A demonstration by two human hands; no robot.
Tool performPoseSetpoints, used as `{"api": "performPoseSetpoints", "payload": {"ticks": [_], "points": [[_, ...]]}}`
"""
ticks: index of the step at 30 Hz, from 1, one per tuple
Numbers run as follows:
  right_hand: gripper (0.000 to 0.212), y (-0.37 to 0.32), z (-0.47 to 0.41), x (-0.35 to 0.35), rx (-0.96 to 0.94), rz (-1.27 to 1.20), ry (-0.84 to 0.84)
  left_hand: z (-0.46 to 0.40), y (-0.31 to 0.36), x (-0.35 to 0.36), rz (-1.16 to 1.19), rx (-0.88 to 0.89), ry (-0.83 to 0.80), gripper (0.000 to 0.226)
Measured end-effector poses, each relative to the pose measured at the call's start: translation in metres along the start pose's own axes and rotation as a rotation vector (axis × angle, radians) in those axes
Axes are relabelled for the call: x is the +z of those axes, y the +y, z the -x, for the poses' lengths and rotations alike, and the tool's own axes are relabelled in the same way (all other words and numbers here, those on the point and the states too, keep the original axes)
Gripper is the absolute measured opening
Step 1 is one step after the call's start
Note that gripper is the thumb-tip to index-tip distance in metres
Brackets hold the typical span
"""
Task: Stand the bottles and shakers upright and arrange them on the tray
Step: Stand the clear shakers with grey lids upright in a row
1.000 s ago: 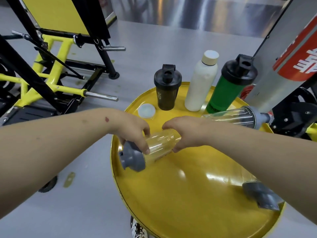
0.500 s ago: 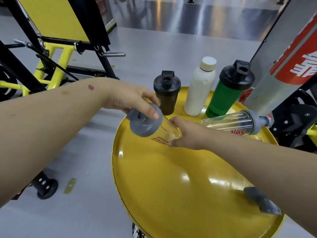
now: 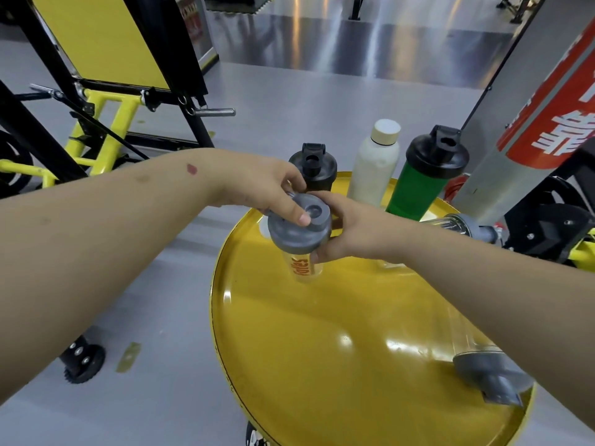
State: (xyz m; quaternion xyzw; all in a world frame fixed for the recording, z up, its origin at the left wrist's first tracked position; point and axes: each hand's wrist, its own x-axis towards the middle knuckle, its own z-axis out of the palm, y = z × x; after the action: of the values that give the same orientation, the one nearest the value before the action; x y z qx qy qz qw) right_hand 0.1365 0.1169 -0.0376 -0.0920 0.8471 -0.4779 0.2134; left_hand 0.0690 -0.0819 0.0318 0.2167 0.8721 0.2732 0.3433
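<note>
A clear shaker with a grey lid (image 3: 299, 235) stands nearly upright on the round yellow tray (image 3: 322, 365). My left hand (image 3: 267, 188) grips its lid from above, and my right hand (image 3: 347, 228) holds its side. At the tray's far edge a black shaker (image 3: 314, 167), a white bottle (image 3: 375, 165) and a green shaker with a black lid (image 3: 425, 178) stand upright. Two more clear shakers lie on their sides: one at the far right (image 3: 463, 223), one near the front right edge (image 3: 483, 365), partly hidden by my right forearm.
Yellow and black gym equipment (image 3: 106, 117) stands on the grey floor to the left. A silver pillar with a red label (image 3: 541, 117) and black machine parts (image 3: 553, 226) crowd the tray's right side. A small wheel (image 3: 83, 362) sits on the floor at lower left.
The clear shaker went from lying flat on the tray to nearly upright, raised by both hands. My left hand moved onto the lid's top; my right hand shifted to its side.
</note>
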Motion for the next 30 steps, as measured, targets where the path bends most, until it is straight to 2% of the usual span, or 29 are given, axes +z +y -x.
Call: {"api": "performPoseSetpoints", "payload": {"ticks": [2,5,8,12,16,20,24,30], "points": [[0.092,0.002,0.002,0.006,0.019,-0.016,0.018,-0.001,-0.002,0.001,0.033,0.007,0.017,0.069],[0.084,0.003,0.006,0.010,0.045,-0.019,0.051,0.001,-0.009,-0.001,0.081,0.023,-0.052,0.060],[0.077,-0.001,0.010,0.010,0.102,0.083,0.096,0.003,-0.015,0.000,0.259,-0.004,-0.112,0.067],[0.091,-0.007,0.013,0.014,0.051,0.106,0.081,0.006,-0.025,0.009,0.468,-0.011,-0.152,0.082],[0.095,-0.011,0.017,0.020,-0.024,0.114,0.090,0.010,-0.027,0.023,0.311,0.039,-0.121,0.084],[0.087,-0.012,0.025,0.020,0.015,0.134,0.100,0.014,-0.031,0.027,0.367,0.031,-0.098,0.081],[0.076,-0.016,0.031,0.025,0.050,0.205,0.142,0.017,-0.035,0.027,0.307,0.076,-0.092,0.077],[0.082,-0.018,0.034,0.041,0.067,0.194,0.225,0.017,-0.042,0.021,0.262,0.088,-0.127,0.083]]}}
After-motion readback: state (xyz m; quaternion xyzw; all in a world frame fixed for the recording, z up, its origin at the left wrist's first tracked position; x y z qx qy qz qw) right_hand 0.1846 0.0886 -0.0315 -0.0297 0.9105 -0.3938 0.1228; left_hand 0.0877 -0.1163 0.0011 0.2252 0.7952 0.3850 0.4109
